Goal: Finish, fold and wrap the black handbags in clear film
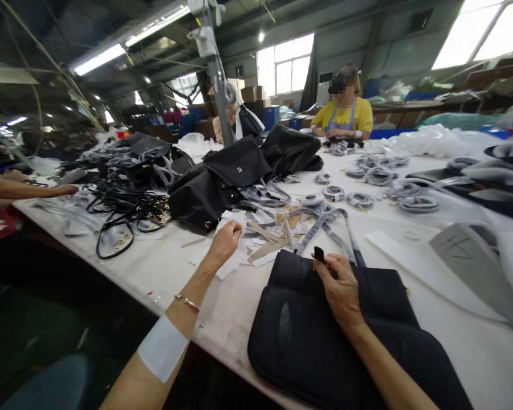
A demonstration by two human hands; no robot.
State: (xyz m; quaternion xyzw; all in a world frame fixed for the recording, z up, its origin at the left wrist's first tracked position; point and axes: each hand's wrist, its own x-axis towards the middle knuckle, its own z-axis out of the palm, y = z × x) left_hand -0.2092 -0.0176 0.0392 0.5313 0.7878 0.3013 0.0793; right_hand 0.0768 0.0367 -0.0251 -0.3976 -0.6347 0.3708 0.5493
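Observation:
A black handbag [297, 330] lies flat in front of me at the table's near edge, its wrapped grey handles [320, 228] stretching away behind it. Over its upper part, my right hand [341, 287] pinches a short black tab [319, 254] that sticks up between thumb and fingers. To the left, my left hand [226, 244] is closed above a sheet of white paper [229, 267]. Whether those fingers grip the paper or something small, I cannot tell. Paper and card scraps [267, 245] lie just right of the left hand.
Black bags [239, 165] are heaped beyond my hands, with a pile of black straps [128, 202] to their left. Coiled wrapped straps [361, 199] dot the table [393, 242]. A grey card piece [474, 267] is at right. One co-worker [346, 117] sits opposite; another's arm [29, 188] reaches in from the left.

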